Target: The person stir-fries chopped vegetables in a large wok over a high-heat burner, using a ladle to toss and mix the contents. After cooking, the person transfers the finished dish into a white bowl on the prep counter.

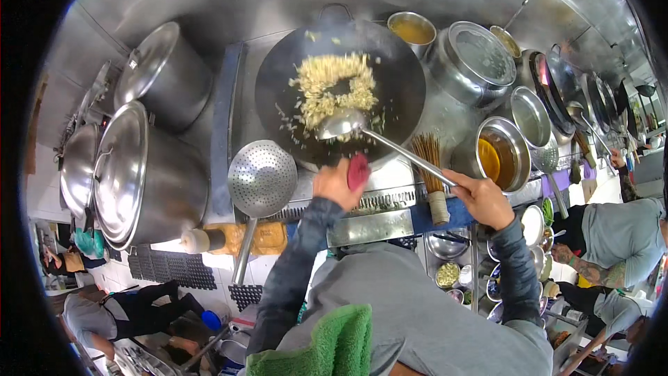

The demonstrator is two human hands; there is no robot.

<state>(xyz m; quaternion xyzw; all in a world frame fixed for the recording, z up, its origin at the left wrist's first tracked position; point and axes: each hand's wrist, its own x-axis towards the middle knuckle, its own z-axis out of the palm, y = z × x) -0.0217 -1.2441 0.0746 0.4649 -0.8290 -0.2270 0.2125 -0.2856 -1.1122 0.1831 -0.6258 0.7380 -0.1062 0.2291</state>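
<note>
A dark wok (404, 89) stands before me, holding loose pale yellow food (334, 75) that looks like fried rice, blurred by motion, with green bits. My left hand (338, 185) is closed around a red cloth (358, 172) at the wok's near rim; a handle under it cannot be seen. In my right hand (482, 198) is the metal shaft of a ladle (342, 122), whose bowl rests over the near part of the food. A perforated metal skimmer (262, 177) lies left of my left hand, and a bamboo wok brush (432, 167) lies between the wok and my right hand.
Large lidded steel pots (162, 177) stand at the left. Right of the wok are a pot with a glass-like lid (480, 55), a small pot of yellowish liquid (412, 31) and a pot of brown liquid (514, 162). Co-workers (621, 235) stand at right and lower left.
</note>
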